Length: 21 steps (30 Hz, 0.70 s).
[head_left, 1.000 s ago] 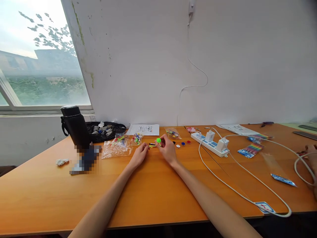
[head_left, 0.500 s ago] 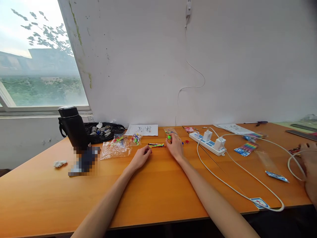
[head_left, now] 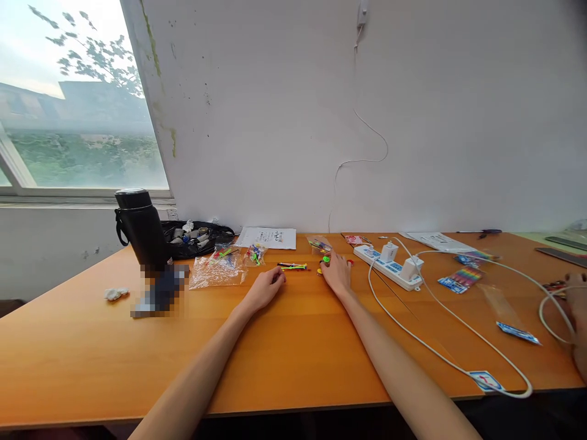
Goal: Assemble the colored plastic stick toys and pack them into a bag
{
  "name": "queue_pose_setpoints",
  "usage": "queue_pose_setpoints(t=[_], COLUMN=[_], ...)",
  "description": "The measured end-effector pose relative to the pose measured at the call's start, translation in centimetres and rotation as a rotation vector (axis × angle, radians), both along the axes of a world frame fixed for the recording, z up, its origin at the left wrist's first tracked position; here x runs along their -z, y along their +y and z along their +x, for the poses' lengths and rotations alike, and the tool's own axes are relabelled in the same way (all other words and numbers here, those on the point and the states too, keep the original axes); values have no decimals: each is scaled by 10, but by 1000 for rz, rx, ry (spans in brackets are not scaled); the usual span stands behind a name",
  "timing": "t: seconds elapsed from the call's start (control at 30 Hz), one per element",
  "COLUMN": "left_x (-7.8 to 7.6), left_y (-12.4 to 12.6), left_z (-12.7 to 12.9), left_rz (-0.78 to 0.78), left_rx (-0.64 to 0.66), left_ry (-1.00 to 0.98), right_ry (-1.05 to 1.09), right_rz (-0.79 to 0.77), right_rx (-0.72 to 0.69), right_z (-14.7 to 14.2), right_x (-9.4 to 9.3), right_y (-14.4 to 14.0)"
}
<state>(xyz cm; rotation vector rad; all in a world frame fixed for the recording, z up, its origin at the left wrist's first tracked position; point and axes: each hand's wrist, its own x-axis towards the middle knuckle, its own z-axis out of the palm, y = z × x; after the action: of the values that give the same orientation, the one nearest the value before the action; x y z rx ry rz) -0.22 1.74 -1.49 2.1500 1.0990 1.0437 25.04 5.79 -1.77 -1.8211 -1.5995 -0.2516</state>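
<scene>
My left hand (head_left: 266,288) rests on the table with its fingers curled in; what they hold, if anything, is hidden. Just beyond its fingertips lies a small bundle of thin coloured sticks (head_left: 294,267), green, red and dark. To the right, my right hand (head_left: 338,274) lies palm down with its fingers apart, over several small round plastic pieces. A green piece (head_left: 326,260) shows at its left edge, with a yellow piece (head_left: 320,272) below. A red piece (head_left: 350,263) peeks out on the right. Behind that hand is a small clear packet (head_left: 318,244).
Clear plastic bags (head_left: 217,272) with coloured pieces lie left, near a black flask (head_left: 142,232) and a black bag (head_left: 197,241). A white power strip (head_left: 389,269) trails a cable to the front edge. Another person's hand (head_left: 576,293) is at the far right.
My right hand has shifted slightly right and its fingers have spread over the round pieces; the green piece now lies beside it. My left hand stays near the sticks. The camera view shifted a little.
</scene>
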Motion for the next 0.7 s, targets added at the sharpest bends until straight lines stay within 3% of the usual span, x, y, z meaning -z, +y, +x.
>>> queue_pose_setpoints(t=[0.27,0.5,0.7], left_x=[-1,-2,-3], left_y=[-2,-3,-5], left_z=[0,1,2], left_rz=[5,-2,-5], left_rx=[-6,4,-6], left_ry=[66,95,122], right_ry=[-87,-180,-122], right_rz=[-109,-138,-107], right_rx=[133,115,99], right_z=[7,5,6], right_x=[-2,2,0], right_y=[-4,-4,-3])
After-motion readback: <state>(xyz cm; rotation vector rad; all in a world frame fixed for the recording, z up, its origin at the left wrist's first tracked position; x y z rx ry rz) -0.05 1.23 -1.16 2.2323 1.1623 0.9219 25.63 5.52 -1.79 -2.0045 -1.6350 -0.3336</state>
